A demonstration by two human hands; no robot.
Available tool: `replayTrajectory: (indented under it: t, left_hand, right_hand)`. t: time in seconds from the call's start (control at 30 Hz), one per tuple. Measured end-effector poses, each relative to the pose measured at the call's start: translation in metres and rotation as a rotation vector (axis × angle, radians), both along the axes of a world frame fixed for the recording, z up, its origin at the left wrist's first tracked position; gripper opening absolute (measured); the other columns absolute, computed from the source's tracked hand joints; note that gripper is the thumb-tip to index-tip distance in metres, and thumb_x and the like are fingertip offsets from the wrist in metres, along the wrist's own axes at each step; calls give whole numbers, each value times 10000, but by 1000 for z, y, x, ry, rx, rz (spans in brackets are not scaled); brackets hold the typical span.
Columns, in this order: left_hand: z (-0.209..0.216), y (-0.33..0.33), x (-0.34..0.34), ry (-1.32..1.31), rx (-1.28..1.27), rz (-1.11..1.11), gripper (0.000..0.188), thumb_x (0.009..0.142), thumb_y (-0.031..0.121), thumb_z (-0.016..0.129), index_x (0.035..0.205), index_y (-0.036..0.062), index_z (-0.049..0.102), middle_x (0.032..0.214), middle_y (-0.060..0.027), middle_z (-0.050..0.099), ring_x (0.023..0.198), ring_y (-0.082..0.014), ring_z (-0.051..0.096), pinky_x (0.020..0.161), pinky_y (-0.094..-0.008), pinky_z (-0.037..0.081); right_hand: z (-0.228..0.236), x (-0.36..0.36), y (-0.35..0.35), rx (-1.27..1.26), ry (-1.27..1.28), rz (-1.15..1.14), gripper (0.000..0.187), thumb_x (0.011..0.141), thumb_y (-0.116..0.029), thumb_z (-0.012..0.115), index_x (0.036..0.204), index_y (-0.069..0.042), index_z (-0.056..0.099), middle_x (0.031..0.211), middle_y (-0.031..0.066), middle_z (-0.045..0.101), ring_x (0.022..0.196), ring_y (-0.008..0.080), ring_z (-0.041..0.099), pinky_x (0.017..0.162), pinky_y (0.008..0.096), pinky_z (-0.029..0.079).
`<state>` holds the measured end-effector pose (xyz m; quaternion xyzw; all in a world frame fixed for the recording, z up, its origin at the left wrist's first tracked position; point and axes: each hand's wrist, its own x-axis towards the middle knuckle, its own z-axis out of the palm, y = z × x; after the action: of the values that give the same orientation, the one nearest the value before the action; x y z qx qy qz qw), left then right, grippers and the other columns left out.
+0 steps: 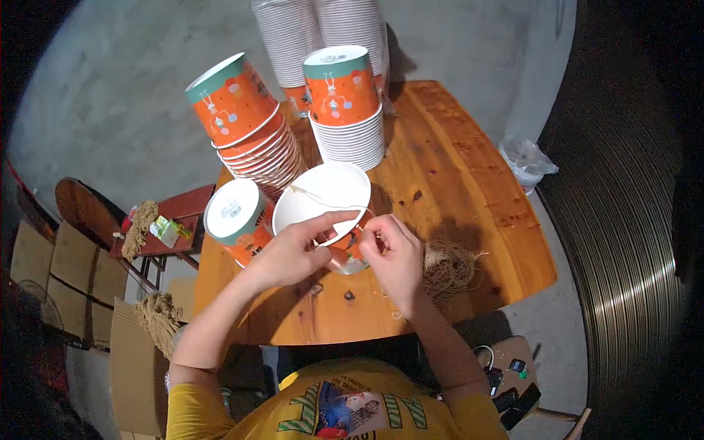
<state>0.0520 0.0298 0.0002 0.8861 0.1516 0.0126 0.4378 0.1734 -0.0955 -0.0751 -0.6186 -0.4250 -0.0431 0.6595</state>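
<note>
An open paper tub (312,198), white inside and orange outside, is tilted on the wooden table in front of me. My left hand (301,249) grips its near rim, with the index finger stretched along it to the right. Close to that fingertip, my right hand (394,253) pinches a thin string at the tub's right edge. The string (326,202) runs across the tub's mouth to its far left side. Exactly how it passes the rim is hidden by my fingers. A loose tangle of tan string (449,270) lies right of my right hand.
Upside-down tub stacks (233,103) (341,92) stand behind, one leaning. Another upturned tub (233,209) is at the left. Bagged tub stacks (290,40) rise at the back of the table (469,191). A red bench (172,213) is left; a plastic-lined bin (528,161) is right.
</note>
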Motion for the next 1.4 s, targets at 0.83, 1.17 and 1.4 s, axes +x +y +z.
replayTrajectory:
  t: [0.83, 1.17, 1.4]
  left_hand:
    - [-36, 7, 40, -147, -47, -180, 218, 942, 215, 477, 1009, 20, 548, 761, -67, 587, 702, -158, 542, 678, -305, 455]
    - [-30, 1, 41, -246, 351, -13, 148, 938, 189, 508, 933, 42, 498, 758, -76, 550, 714, -160, 531, 641, -312, 439]
    - [-30, 0, 46, -270, -343, -13, 163, 967, 192, 467, 910, 40, 475, 734, -5, 502, 669, -77, 478, 583, -238, 411]
  right_hand:
    - [-17, 8, -18, -273, 55, 75, 106, 823, -80, 600, 889, -26, 537, 833, 124, 555, 721, 247, 583, 614, 337, 477]
    - [-18, 17, -24, -159, 123, 97, 85, 874, -65, 582, 933, -38, 527, 614, -5, 459, 541, 56, 432, 482, 242, 337]
    - [13, 25, -18, -374, 122, 226, 88, 887, -105, 585, 944, -49, 549, 600, -30, 468, 518, 50, 424, 465, 231, 322]
